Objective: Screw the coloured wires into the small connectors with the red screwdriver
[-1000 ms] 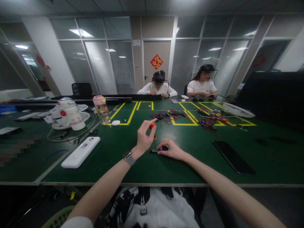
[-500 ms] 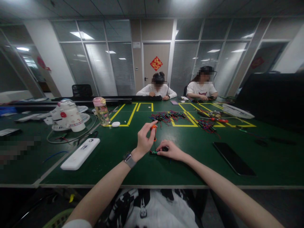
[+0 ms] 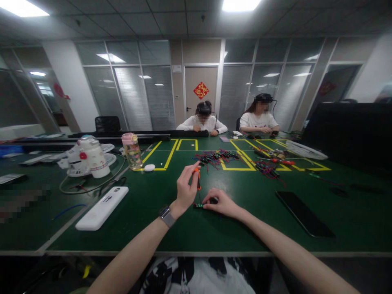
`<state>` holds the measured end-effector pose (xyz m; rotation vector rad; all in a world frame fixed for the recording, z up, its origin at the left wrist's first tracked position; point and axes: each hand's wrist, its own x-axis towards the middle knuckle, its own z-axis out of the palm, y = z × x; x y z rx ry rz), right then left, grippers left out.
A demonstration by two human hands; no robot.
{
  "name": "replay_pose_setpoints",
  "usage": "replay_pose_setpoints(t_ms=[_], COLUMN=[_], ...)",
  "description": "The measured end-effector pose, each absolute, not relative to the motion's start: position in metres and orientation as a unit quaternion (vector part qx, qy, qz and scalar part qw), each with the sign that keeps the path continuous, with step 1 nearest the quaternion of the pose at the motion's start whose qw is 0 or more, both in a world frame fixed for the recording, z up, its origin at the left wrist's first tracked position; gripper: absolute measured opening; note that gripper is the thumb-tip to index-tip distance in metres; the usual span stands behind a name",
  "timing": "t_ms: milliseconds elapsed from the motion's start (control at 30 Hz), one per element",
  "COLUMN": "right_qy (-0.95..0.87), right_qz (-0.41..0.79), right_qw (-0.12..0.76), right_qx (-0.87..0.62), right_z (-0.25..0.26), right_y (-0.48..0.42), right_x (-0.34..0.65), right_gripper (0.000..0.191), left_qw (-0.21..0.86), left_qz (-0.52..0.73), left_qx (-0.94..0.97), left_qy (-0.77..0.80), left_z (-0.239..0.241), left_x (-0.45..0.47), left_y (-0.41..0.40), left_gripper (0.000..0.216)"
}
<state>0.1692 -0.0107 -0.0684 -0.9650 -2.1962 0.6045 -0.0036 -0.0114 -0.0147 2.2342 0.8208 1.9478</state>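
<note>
My left hand (image 3: 186, 184) is closed on the orange-and-black handle of a screwdriver (image 3: 198, 179). The screwdriver stands nearly upright, its thin shaft pointing down at a small green circuit board (image 3: 198, 206). Whether the tip touches a screw is too small to tell. My right hand (image 3: 223, 201) rests on the table, thumb and fingers pinching the right end of that board. A small dark part shows under its curled fingers. Just beyond my hands lies a heap of red, blue and black wires with small connectors (image 3: 216, 157).
A white power bank (image 3: 102, 208) lies left and a black phone (image 3: 304, 214) right. A second wire bundle (image 3: 268, 168), a red-handled tool (image 3: 283, 162) and a water bottle (image 3: 132, 152) stand or lie farther back. Two people (image 3: 202, 120) sit across the green table (image 3: 147, 241).
The whole view has shifted, with the scene lower in the picture. Both hands keep their hold on the screwdriver and board; the left fingers have turned slightly around the handle.
</note>
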Motion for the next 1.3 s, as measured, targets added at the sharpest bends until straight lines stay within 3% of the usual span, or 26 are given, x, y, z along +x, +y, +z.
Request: replay_pose_setpoints(t_ms=[200, 433, 867, 1133, 1300], right_qy=[-0.838, -0.818, -0.814, -0.815, -0.815], right_qz=[0.230, 0.241, 0.290, 0.279, 0.283], right_qw=[0.328, 0.363, 0.341, 0.336, 0.336], right_qx=[-0.371, -0.375, -0.370, -0.380, -0.377], right_z=[-0.070, -0.071, -0.074, -0.074, -0.074], right_y=[-0.009, -0.007, -0.009, -0.009, -0.009], right_x=[0.168, 0.170, 0.169, 0.169, 0.169], right_gripper=[0.010, 0.012, 0.014, 0.013, 0.013], left_qw=[-0.005, 0.094, 0.189, 0.113, 0.176], left_qz=[0.649, 0.611, 0.579, 0.600, 0.564], left_qx=[0.709, 0.742, 0.753, 0.747, 0.770], left_qy=[0.275, 0.261, 0.248, 0.262, 0.241], left_z=[-0.016, -0.020, -0.005, -0.001, -0.001], left_x=[-0.004, -0.005, -0.006, -0.006, -0.006], left_y=[-0.012, -0.010, -0.010, -0.010, -0.011], left_gripper=[0.015, 0.036, 0.028, 0.012, 0.027])
